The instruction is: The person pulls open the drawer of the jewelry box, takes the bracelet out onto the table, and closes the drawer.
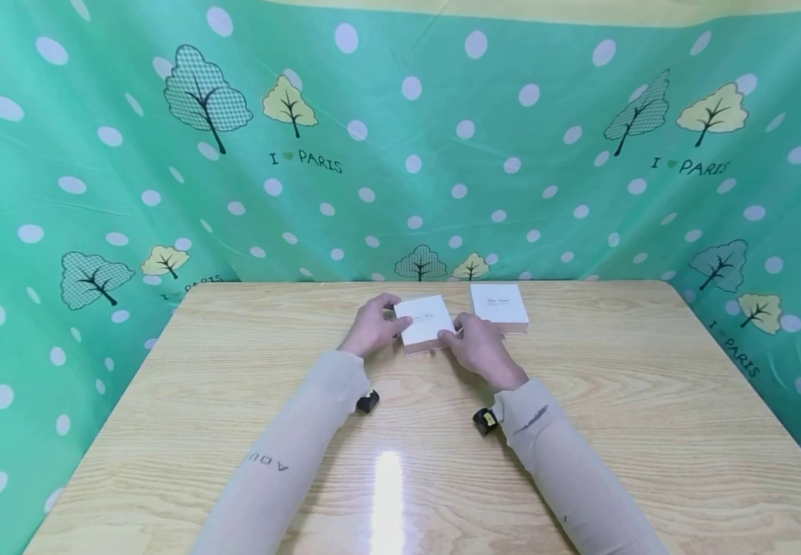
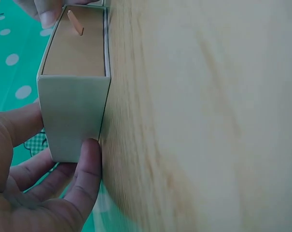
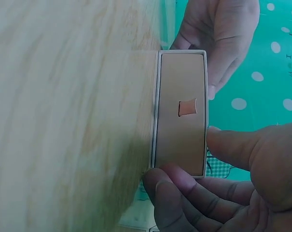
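Note:
A white drawer-style box (image 1: 428, 316) with small printed lettering on top lies on the table between both hands. Its front is a tan drawer face (image 3: 177, 140), from which a short orange-brown pull tab (image 3: 188, 107) sticks out. My left hand (image 1: 372, 327) grips the box's left side, thumb over the top edge and fingers along the side wall. The right hand (image 1: 481, 351) holds the front right corner, thumb on top and fingers below by the drawer face. What is inside the box is hidden.
A second, similar white box (image 1: 500, 303) lies just to the right, behind the right hand. The wood-grain table (image 1: 233, 401) ends at a green dotted curtain (image 1: 372, 193) printed with trees. Small black wrist cameras (image 1: 486, 421) hang under the sleeves.

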The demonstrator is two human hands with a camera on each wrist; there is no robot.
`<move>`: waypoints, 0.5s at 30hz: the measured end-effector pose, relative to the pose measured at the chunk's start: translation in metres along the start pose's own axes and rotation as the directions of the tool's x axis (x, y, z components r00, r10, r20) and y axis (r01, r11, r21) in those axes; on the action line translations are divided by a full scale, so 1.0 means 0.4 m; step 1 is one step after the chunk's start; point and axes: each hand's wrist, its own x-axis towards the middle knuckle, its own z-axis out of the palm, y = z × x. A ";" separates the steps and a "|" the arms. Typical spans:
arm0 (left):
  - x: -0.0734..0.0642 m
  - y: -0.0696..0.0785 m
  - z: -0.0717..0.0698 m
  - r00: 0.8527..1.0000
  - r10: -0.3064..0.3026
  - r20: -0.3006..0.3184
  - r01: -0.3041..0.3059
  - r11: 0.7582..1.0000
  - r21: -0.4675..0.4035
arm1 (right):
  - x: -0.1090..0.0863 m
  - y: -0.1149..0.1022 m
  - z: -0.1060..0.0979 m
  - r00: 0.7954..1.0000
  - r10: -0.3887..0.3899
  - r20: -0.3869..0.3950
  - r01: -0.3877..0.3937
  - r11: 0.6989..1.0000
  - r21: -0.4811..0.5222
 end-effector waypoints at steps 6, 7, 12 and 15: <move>-0.011 -0.005 -0.006 1.000 0.009 0.000 -0.009 1.000 0.006 | -0.002 -0.004 -0.001 1.000 0.008 0.017 -0.009 1.000 0.013; -0.012 -0.006 -0.007 1.000 0.008 -0.002 -0.008 1.000 0.006 | -0.002 -0.004 -0.001 1.000 0.010 0.023 -0.011 1.000 0.016; -0.022 -0.004 -0.010 1.000 -0.001 -0.004 0.001 1.000 -0.007 | -0.003 -0.004 0.001 0.999 0.018 0.040 -0.020 0.999 0.030; -0.028 -0.003 -0.011 1.000 -0.010 -0.009 0.010 1.000 -0.013 | -0.002 -0.003 0.002 0.999 0.013 0.039 -0.014 0.999 0.030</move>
